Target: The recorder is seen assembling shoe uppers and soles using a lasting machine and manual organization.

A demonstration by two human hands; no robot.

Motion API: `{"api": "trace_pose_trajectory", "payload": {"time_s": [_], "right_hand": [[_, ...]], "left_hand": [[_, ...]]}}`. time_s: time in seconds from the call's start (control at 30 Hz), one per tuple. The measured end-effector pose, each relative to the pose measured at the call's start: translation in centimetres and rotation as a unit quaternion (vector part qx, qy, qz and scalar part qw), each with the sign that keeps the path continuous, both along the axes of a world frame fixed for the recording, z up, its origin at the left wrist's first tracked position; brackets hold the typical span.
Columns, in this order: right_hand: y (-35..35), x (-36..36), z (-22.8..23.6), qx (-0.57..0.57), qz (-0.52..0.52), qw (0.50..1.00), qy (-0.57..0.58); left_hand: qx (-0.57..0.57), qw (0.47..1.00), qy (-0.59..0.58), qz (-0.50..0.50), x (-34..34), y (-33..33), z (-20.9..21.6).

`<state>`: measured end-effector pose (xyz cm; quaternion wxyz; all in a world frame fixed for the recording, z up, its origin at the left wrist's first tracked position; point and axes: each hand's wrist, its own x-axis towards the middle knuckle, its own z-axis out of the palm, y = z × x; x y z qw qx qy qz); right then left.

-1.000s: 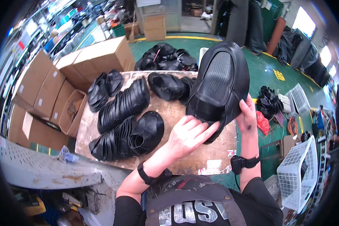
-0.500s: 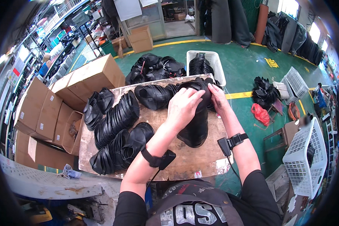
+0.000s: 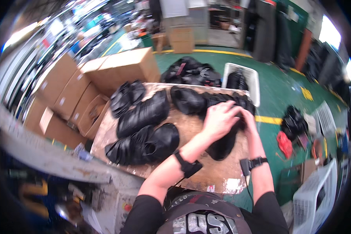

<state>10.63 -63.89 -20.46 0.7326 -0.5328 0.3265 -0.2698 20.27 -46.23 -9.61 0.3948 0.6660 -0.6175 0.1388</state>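
Note:
A long stack of black, curved, nested pieces (image 3: pixel 223 148), which look like shoe uppers, lies under my hands on the right part of a worn wooden tabletop (image 3: pixel 191 177). My left hand (image 3: pixel 220 121) rests over the stack's far end with its fingers bent onto a black piece. On the right side of that end, my right hand (image 3: pixel 248 121) grips with its fingers curled. The fingertips are blurred and partly hidden. Similar black stacks sit to the left: one at the front (image 3: pixel 144 145), one behind it (image 3: pixel 142 117) and another at the far edge (image 3: pixel 188 100).
Cardboard boxes (image 3: pixel 128 66) crowd the table's left side. Beyond its far edge are black bundles (image 3: pixel 191 72) and a white crate (image 3: pixel 255 84) holding more black pieces. To the right, a red plastic bag (image 3: pixel 284 143) and a white basket (image 3: pixel 314 195) are on the green floor.
The whole view has swung, so the table and boxes now appear farther right and are blurred. Both hands stay at the stack's far end, with the left fingers shifted slightly over it.

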Motion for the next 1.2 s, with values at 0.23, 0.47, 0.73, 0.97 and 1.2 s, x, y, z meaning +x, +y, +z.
{"api": "trace_pose_trajectory", "payload": {"time_s": [0.23,0.47,0.73,0.97,1.2], "right_hand": [[0.6,-4.6,-5.2,0.011,-0.073,0.996,-0.049],[7.9,-15.4,-16.8,0.049,-0.102,0.984,0.138],[23.0,-0.5,-12.8,0.120,0.315,0.918,0.210],[26.3,6.8,-14.5,0.076,0.366,0.894,0.248],[25.2,8.9,-19.3,0.149,0.562,0.759,0.293]], "left_hand": [[-0.059,0.997,0.058,0.002,-0.4,1.7,-0.5],[-0.176,0.936,0.142,0.268,9.0,18.5,-7.5],[-0.195,0.669,0.318,0.642,17.6,38.7,-20.9],[-0.149,0.718,0.325,0.597,11.6,36.3,-23.5],[-0.140,0.686,0.266,0.663,13.9,39.5,-24.0]]}}
